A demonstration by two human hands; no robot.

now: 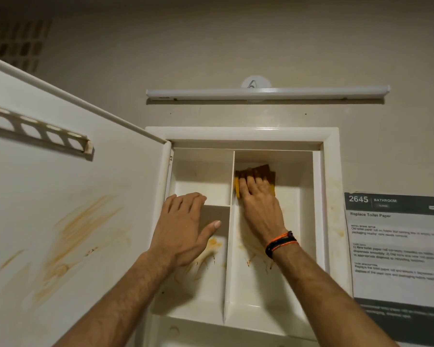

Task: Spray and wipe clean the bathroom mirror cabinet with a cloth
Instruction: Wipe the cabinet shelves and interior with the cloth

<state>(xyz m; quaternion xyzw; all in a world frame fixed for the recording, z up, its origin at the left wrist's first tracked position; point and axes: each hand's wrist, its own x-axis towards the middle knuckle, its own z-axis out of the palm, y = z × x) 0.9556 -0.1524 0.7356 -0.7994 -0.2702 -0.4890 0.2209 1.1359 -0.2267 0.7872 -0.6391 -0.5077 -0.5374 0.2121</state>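
Left hand (186, 221): at 7 o'clock, fingers straight, grasping nothing; it rests against the door-side edge of the cabinet (246, 134), apparently as a brace.
Door (68, 196): at 9 o'clock, swung wide, exposing orange-stained inner face.
Right hand (258, 204): centre, fingers flat, pressing the cloth against the back wall to scrub.
Cloth (258, 171): upper right compartment, beside the divider (232, 196).
Stains (211, 254): lower compartments, judged still unwiped.
Light bar (266, 92): at 12 o'clock, farthest.

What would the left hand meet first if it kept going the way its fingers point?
Probably the short horizontal shelf in the cabinet's left compartment: the left hand's straight fingers already reach its front edge. Past that lies the compartment's back wall. Depth is unclear from this single view.
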